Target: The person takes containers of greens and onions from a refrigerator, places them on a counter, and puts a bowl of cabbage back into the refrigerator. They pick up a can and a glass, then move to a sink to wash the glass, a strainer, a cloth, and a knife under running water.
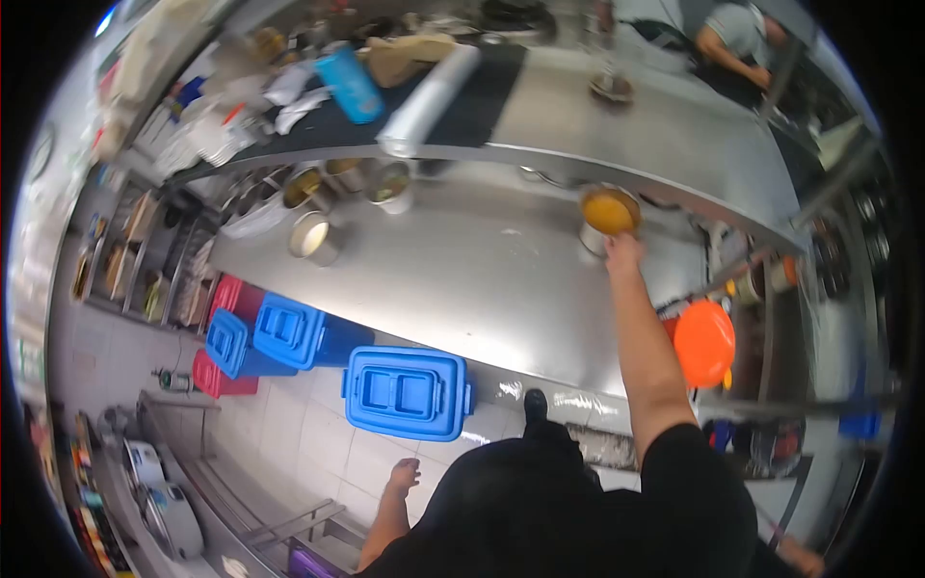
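Observation:
My right arm reaches across the steel counter, and my right hand [624,250] is closed at the near rim of a round metal pot [594,239]. Orange-yellow food [607,214] fills the pot, which stands under the raised shelf at the right. My fingertips are partly hidden against the rim. Low at my side hangs my left hand [405,474], fingers loosely bent and apart, holding nothing. Nearest to it is a blue lidded bin [407,393] on the floor, which it does not touch.
The steel counter [462,279] bears a metal pot of white contents [314,237] and several other metal pots at the left. An orange round lid or tray [704,344] is at the right. Further blue bins [289,330] stand left. Another person [742,43] is beyond the shelf.

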`<state>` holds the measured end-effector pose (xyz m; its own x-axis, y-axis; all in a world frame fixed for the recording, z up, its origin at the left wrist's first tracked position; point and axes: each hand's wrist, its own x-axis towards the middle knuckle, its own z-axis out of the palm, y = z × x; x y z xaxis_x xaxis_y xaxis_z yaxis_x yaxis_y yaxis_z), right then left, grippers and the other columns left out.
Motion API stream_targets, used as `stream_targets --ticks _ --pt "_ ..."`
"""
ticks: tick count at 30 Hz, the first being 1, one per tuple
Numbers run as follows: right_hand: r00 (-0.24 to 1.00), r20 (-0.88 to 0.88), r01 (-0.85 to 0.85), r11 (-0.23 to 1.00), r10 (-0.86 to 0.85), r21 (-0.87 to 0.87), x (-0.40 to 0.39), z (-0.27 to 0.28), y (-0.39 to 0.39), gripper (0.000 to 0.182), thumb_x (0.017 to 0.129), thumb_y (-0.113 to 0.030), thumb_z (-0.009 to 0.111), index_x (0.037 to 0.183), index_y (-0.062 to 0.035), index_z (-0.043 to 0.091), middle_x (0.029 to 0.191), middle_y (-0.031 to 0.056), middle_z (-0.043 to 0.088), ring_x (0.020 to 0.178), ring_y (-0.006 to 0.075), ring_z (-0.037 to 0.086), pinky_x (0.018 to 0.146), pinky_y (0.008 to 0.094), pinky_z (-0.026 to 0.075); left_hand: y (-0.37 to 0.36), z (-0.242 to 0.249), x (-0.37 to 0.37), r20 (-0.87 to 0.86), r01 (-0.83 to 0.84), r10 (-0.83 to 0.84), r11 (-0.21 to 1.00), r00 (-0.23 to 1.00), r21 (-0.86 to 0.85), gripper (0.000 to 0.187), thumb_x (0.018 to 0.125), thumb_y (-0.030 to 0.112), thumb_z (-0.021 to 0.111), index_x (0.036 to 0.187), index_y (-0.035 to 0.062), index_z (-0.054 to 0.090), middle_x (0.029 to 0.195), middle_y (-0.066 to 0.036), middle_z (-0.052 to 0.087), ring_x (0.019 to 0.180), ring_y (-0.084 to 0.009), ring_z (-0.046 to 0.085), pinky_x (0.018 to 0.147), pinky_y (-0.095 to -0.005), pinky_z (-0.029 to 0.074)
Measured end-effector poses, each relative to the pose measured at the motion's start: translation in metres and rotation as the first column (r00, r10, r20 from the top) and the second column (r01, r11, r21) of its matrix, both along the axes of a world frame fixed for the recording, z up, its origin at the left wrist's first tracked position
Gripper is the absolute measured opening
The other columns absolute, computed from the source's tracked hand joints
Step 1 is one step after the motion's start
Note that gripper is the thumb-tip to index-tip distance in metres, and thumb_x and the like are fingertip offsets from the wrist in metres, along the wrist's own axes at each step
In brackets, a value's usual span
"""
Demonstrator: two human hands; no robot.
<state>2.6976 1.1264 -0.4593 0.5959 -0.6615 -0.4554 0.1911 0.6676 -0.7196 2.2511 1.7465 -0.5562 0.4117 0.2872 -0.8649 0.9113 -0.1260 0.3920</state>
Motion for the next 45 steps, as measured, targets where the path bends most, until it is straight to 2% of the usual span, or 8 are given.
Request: stream_targets --ticks 4,10,14,17,25,29,36,45 --pt "0.998 -0.015 -0.054 0.995 0.053 -0.089 -0.028 0.023 0.023 0.017 0.091 -0.003 0.063 0.096 -0.0082 0.048 0.08 0.0086 0.057 0.07 0.0188 0.059 0.055 0.0336 0.052 -0.003 -0.011 -0.009 -0.15 0.188 -0.186 0.982 0.971 -0.001 0.05 0.095 0.037 0.064 0.134 0.0055 0.059 0.115 -0.013 0.066 0.1 -0.026 0.067 0.08 -0.0455 0.058" --pt "0.946 -0.085 -0.324 0.929 0.313 -0.179 -0.048 0.065 0.083 0.017 0.092 -0.005 0.063 0.092 -0.0107 0.047 0.078 0.0059 0.055 0.063 0.0159 0.053 0.054 0.0312 0.051 -0.004 -0.021 -0.017 -0.083 0.111 -0.112 0.994 0.99 -0.025 0.042 0.096 0.032 0.063 0.13 0.0084 0.059 0.119 -0.01 0.064 0.106 -0.0275 0.065 0.085 -0.0478 0.056" --pt "0.868 -0.055 -0.495 0.851 0.494 -0.174 -0.044 0.073 0.145 0.018 0.092 -0.007 0.062 0.088 -0.0124 0.046 0.079 0.0054 0.054 0.064 0.0156 0.053 0.054 0.0309 0.05 -0.006 -0.02 -0.026 0.016 0.013 -0.014 0.999 1.0 0.04 0.044 0.094 0.037 0.065 0.125 0.0055 0.065 0.101 -0.011 0.07 0.087 -0.0215 0.068 0.07 -0.0399 0.057" --pt "0.812 -0.073 -0.582 0.796 0.579 -0.166 -0.047 0.087 0.201 0.017 0.091 -0.007 0.062 0.087 -0.0125 0.046 0.082 0.0061 0.054 0.066 0.0158 0.054 0.054 0.0314 0.05 -0.009 -0.012 -0.032 -0.034 -0.024 0.024 1.0 0.999 -0.013 0.045 0.097 0.035 0.062 0.132 0.0075 0.058 0.124 -0.012 0.064 0.113 -0.0298 0.064 0.087 -0.0477 0.056" --pt "0.685 -0.066 -0.726 0.672 0.725 -0.149 -0.099 0.096 0.303 0.018 0.09 -0.007 0.063 0.087 -0.0095 0.046 0.079 0.0071 0.054 0.062 0.0179 0.057 0.051 0.0332 0.053 -0.014 -0.031 -0.098 -0.09 -0.113 0.107 0.991 0.99 -0.071 0.041 0.096 0.033 0.065 0.128 0.0083 0.06 0.115 -0.011 0.064 0.103 -0.0281 0.066 0.086 -0.0513 0.056" --pt "0.646 -0.066 -0.762 0.638 0.76 -0.115 -0.141 0.1 0.318 0.018 0.09 -0.006 0.063 0.086 -0.0087 0.046 0.077 0.0077 0.054 0.06 0.0185 0.057 0.048 0.033 0.052 0.012 -0.071 -0.134 -0.062 0.187 -0.195 0.976 0.979 -0.114 0.043 0.098 0.031 0.063 0.133 0.0077 0.058 0.121 -0.011 0.063 0.108 -0.0291 0.064 0.088 -0.0483 0.055" --pt "0.622 -0.156 -0.783 0.612 0.767 -0.114 -0.179 0.087 0.333 0.017 0.089 -0.005 0.062 0.087 -0.0084 0.046 0.077 0.0074 0.052 0.06 0.0169 0.055 0.051 0.0335 0.052 0.021 -0.048 -0.136 -0.114 -0.072 0.062 0.994 0.992 -0.086 0.044 0.096 0.032 0.064 0.131 0.0065 0.058 0.118 -0.011 0.064 0.104 -0.0271 0.065 0.083 -0.0459 0.057" --pt "0.661 -0.088 -0.75 0.652 0.745 -0.11 -0.117 0.057 0.393 0.012 0.092 -0.005 0.06 0.093 -0.0049 0.048 0.081 0.0098 0.054 0.062 0.0171 0.057 0.052 0.0314 0.055 0.045 -0.039 -0.194 0.141 -0.374 0.379 0.925 0.915 -0.061 0.036 0.097 0.031 0.06 0.124 0.0077 0.06 0.109 -0.01 0.065 0.097 -0.0245 0.066 0.077 -0.0431 0.056"
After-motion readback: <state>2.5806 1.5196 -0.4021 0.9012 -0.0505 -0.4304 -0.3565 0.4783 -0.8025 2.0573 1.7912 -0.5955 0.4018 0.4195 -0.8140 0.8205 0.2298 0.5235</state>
